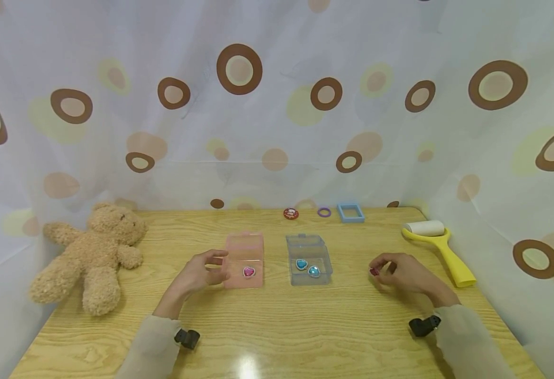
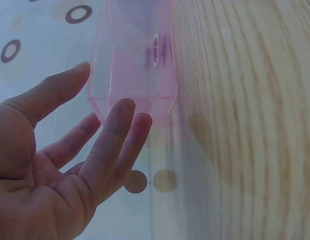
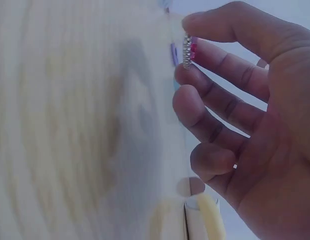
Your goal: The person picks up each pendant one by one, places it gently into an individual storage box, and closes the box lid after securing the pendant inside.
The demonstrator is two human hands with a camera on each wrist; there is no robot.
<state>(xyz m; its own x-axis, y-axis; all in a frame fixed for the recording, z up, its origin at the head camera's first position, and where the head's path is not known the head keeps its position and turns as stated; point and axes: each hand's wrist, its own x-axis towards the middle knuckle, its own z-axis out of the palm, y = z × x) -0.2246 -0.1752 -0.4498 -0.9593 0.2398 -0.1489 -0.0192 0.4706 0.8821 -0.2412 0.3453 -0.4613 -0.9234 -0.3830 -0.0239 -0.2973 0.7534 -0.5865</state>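
At the right of the frame's lower half, a pink gem (image 1: 374,271) is pinched by the thumb and fingertips of the right hand (image 1: 402,271). The left hand (image 1: 206,269), loosely spread and holding nothing, is placed at the edge of the pink box (image 1: 235,281); whether contact is made cannot be told. The step seems to be sorting by colour; a steady leftward carry to the pink box would be called for.
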